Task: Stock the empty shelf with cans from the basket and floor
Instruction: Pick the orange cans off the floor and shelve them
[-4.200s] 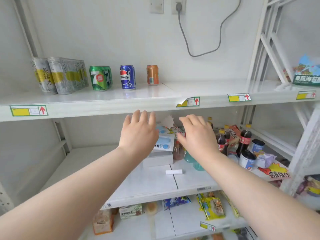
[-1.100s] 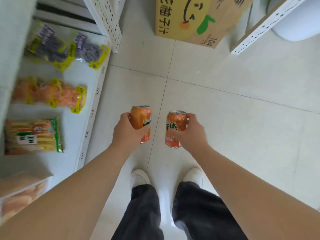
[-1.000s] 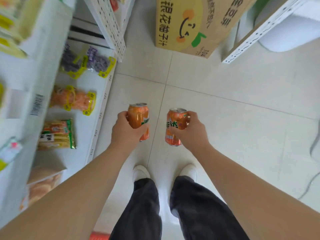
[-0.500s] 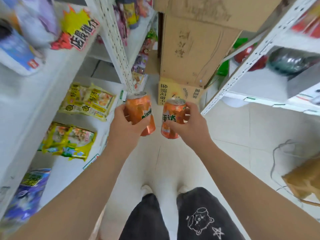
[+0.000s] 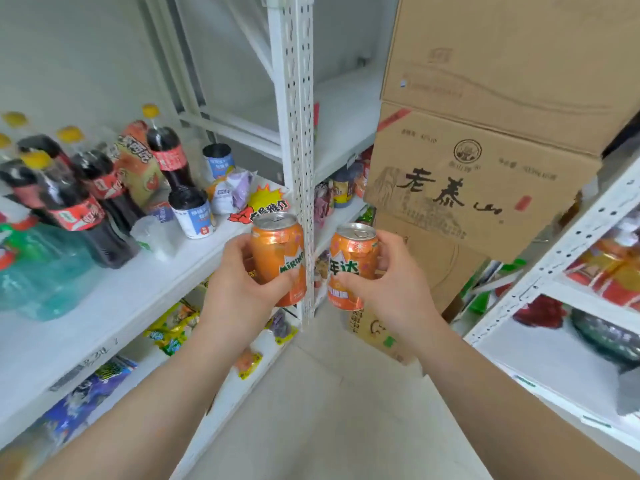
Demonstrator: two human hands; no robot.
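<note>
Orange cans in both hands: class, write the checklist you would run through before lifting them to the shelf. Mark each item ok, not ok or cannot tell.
1. Left-hand grip wraps round the Mirinda can: ok.
2. Right-hand grip wraps round the right orange can: ok.
3. Both cans roughly upright, pull tabs on top: ok.
4. Cans apart from each other, with the white shelf upright behind the gap: ok.
5. Cola bottles on the shelf to the left stand clear of the left arm: ok.
6. Free space on the shelf to be stocked: cannot tell, it is outside this view.
</note>
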